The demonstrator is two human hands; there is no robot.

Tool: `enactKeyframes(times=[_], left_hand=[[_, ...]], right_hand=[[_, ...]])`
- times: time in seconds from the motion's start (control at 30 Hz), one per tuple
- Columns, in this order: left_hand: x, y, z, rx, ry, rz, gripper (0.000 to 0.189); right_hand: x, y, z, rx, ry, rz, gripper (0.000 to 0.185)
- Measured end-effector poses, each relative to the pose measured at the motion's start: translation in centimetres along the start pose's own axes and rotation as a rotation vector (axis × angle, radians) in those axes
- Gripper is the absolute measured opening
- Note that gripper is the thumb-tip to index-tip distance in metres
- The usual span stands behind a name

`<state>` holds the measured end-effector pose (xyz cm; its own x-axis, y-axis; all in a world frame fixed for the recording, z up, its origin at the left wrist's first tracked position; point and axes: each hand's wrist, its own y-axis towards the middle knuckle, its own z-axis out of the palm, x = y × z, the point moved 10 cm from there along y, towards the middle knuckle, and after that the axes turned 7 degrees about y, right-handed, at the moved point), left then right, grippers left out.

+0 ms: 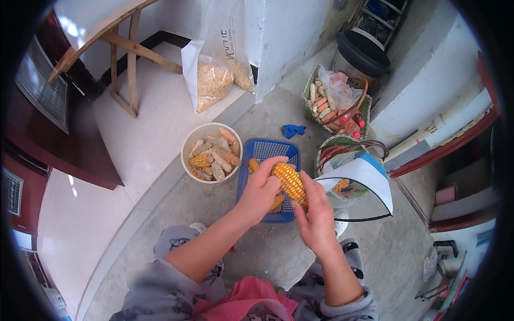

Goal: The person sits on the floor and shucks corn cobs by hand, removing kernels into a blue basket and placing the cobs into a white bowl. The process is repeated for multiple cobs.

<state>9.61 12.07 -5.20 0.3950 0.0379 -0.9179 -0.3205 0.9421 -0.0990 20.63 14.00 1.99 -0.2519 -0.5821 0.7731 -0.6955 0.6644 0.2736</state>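
Observation:
Both my hands grip one ear of dried yellow corn [290, 182], held tilted above a blue plastic basket [270, 145]. My left hand [262, 188] has its upper end, and my right hand [315, 208] wraps the lower end from the right. Kernels still cover the side of the ear that faces me. Another yellow ear [276, 204] lies in the basket, partly hidden by my left hand. To the left stands a white bucket [185, 150] filled with mostly bare corn cobs [219, 160] and a partly kernelled piece [200, 161].
Loose kernels dot the concrete floor [265, 257]. A blue cloth-like scrap [293, 131] lies beyond the basket. Woven baskets [307, 106] with cobs and bottles stand right, near a white sheet [361, 180]. Bags of kernels [215, 84] rest on the raised tile step; a wooden stand [132, 60] is far left.

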Motion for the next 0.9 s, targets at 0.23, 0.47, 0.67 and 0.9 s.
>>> enactKeyframes(times=[0.23, 0.47, 0.67, 0.9], left_hand=[[1.6, 0.1, -0.9, -0.082, 0.031, -0.047, 0.036], [1.2, 0.0, -0.9, -0.125, -0.106, -0.037, 0.038], [-3.1, 0.2, 0.1, 0.071, -0.295, 0.159, 0.044], [0.5, -0.2, 0.0, 0.018, -0.402, -0.128, 0.029]], right_hand=[[-0.5, -0.3, 1.2, 0.032, -0.013, 0.030, 0.059], [-1.7, -0.3, 1.6, 0.013, 0.101, 0.133, 0.059], [-3.5, -0.4, -0.1, -0.095, 0.499, 0.335, 0.054], [-1.3, 0.3, -2.1, -0.127, 0.314, 0.097, 0.050]])
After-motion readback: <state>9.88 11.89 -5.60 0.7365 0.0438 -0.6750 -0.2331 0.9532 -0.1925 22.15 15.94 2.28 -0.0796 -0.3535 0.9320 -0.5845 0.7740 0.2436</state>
